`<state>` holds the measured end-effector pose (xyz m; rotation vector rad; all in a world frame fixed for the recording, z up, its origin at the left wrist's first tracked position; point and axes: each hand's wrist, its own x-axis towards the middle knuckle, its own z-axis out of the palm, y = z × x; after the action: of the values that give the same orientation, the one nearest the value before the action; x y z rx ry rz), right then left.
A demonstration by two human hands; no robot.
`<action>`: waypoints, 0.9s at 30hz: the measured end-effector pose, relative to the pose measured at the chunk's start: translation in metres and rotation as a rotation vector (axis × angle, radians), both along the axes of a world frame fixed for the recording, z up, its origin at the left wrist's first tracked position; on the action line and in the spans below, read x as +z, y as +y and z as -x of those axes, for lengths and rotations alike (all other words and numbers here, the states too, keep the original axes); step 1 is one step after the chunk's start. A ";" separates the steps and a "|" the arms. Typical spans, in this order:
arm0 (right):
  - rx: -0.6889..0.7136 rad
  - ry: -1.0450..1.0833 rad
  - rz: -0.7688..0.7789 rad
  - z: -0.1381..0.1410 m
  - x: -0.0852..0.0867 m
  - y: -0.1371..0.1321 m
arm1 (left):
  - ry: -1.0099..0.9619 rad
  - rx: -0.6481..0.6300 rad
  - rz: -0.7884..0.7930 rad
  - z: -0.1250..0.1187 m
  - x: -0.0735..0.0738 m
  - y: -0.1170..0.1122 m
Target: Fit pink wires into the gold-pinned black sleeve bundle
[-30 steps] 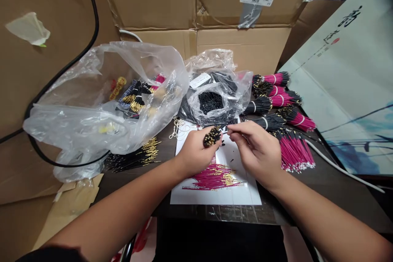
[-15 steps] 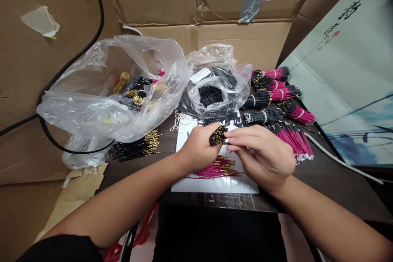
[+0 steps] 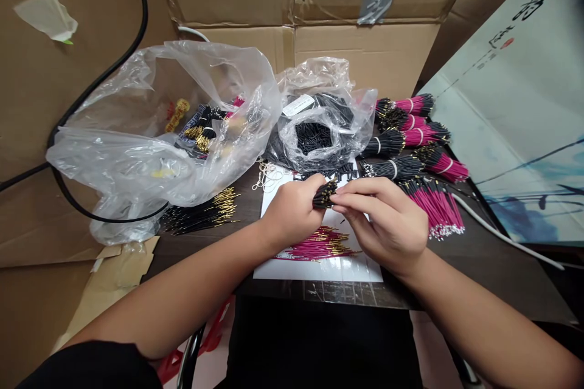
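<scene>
My left hand (image 3: 292,211) clenches a light, springy bundle of black gold-pinned wires (image 3: 325,194) above the white paper sheet (image 3: 365,268), my right hand (image 3: 387,219) pinching beside it; I'd grip the slippery wires mid-length, not at the pins.

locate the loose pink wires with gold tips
In the head view, the loose pink wires lie on the white sheet, just below the left hand holding the black wire bundle and beside the right hand.

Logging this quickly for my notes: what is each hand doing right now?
Left hand: closed, holding a bundle of black gold-tipped wires.
Right hand: pinched beside the bundle; whether it grips anything cannot be told.
</scene>
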<state>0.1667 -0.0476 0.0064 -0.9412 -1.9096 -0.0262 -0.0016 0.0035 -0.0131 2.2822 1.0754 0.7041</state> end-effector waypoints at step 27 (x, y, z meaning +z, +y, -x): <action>-0.016 0.089 0.080 -0.001 -0.006 0.000 | 0.047 0.023 0.021 0.000 0.005 -0.003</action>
<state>0.1678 -0.0481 0.0005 -0.9947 -1.8318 0.0819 -0.0018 0.0000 -0.0079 2.2819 1.1273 0.6483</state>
